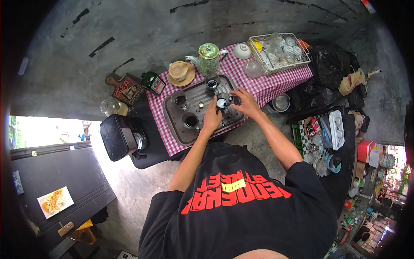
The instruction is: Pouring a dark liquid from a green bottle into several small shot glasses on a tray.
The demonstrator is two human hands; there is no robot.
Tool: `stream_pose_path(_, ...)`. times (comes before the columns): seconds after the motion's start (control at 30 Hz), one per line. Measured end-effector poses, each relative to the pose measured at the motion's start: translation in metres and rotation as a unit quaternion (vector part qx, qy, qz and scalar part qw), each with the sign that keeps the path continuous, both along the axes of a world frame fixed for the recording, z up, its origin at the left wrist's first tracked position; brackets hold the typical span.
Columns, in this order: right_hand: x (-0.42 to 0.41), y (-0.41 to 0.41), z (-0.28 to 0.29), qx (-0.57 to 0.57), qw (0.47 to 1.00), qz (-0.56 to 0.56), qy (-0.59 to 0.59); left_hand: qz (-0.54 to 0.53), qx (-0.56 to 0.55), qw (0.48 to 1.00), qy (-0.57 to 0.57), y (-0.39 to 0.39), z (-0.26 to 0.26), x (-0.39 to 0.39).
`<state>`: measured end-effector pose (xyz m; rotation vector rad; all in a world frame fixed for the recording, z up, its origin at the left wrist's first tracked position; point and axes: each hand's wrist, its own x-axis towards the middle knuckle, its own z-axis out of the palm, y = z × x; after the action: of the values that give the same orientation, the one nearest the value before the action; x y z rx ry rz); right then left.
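A brown rectangular tray (179,135) bears several glass mugs. My left hand (212,118) is at the near left side of one glass mug (222,103) with something white inside, its finger and thumb around that side. In my right hand (247,103) is a small glass (235,100), tilted close to this mug's right rim; its contents are hard to make out. Dark liquid shows in the left mug (179,99) and the front mug (190,120). The back mug (212,84) holds something dark and white. A small round metal piece (201,104) lies between them.
Behind the tray stand a green patterned teapot (208,60) and a wooden-lidded cup (178,71). A wire basket of glassware (278,53) occupies the checked cloth's (275,81) right end. A black appliance (119,137) stands left; a metal pot (281,102) sits below right.
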<state>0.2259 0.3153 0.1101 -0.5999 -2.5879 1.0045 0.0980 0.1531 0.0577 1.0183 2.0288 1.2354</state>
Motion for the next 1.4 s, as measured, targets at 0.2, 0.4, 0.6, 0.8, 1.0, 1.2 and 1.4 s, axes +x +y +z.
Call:
stream_pose_path(0.2, -0.004, 0.003, 0.005, 0.043, 0.998, 0.028, -0.037, -0.016, -0.009, 1.000, -0.013, -0.001, -0.003, 0.000)
stream_pose_path(0.4, -0.008, 0.004, 0.013, 0.088, 0.993, 0.057, -0.057, -0.020, -0.006, 1.000, -0.010, -0.002, -0.008, 0.000)
stream_pose_path(0.6, -0.011, 0.005, 0.019, 0.111, 0.988, 0.073, -0.084, -0.025, -0.001, 1.000, -0.007, -0.001, -0.014, -0.002)
stream_pose_path(0.8, -0.015, 0.009, 0.022, 0.123, 0.984, 0.091, -0.091, -0.020, 0.011, 1.000, 0.011, -0.001, -0.014, -0.003)
stream_pose_path(1.0, -0.019, 0.013, 0.023, 0.137, 0.980, 0.104, -0.104, -0.022, -0.005, 1.000, -0.016, -0.001, -0.011, -0.003)
stream_pose_path(1.2, -0.022, 0.011, 0.031, 0.168, 0.972, 0.118, -0.114, -0.022, 0.001, 1.000, -0.013, -0.002, -0.018, -0.004)
stream_pose_path(1.4, -0.025, 0.014, 0.035, 0.145, 0.975, 0.111, -0.129, -0.018, -0.011, 0.999, -0.027, -0.002, -0.016, -0.004)
